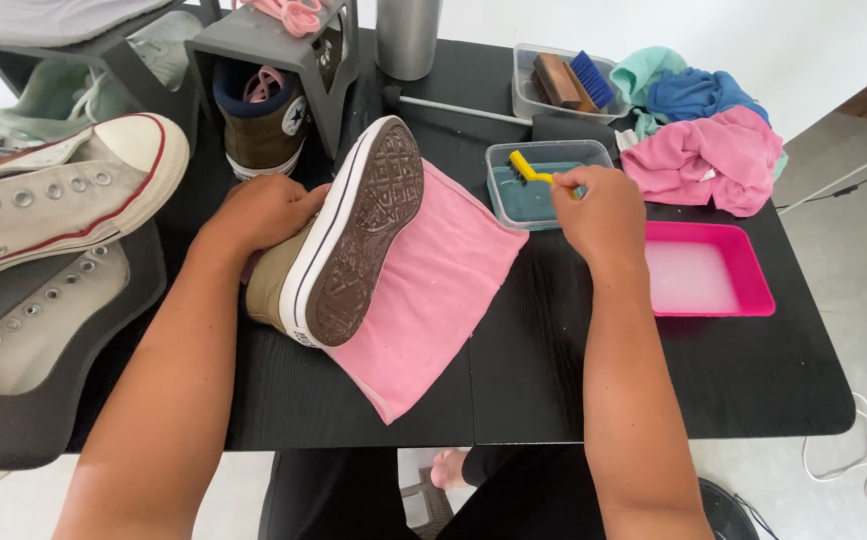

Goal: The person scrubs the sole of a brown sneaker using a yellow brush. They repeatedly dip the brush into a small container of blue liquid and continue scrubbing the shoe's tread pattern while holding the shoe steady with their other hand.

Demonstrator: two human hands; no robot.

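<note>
From the head camera, the left hand (259, 212) is closed over the upper of an olive-brown sneaker (339, 245), holding it tipped on its side on a pink cloth (434, 290) spread over the black table (574, 380), so that the dark, grimy sole faces up toward the viewer. The right hand (604, 210) is curled shut around the handle of a small yellow brush (529, 170), whose head dips into a clear plastic tub (544, 185) holding bluish liquid, just beyond the cloth. Judging by this, the scrubbing of this sole has not got far: dirt sits in the tread and the white sidewall strip looks scuffed, while the brush is at the liquid and well apart from the shoe. To the right of that tub a pink tray (709, 270) holds cloudy water, and behind it lie bunched rags (704, 140) in pink, blue and mint. A second clear container (564, 80) near the far edge holds a wooden brush and a blue one, beside a metal cylinder (409, 35). More work seems to wait: a dark high-top (264, 115) stands under a grey rack (254, 40), and pale canvas sneakers (54, 200) without laces lie at the left, the nearer one resting on a dark tray.
</note>
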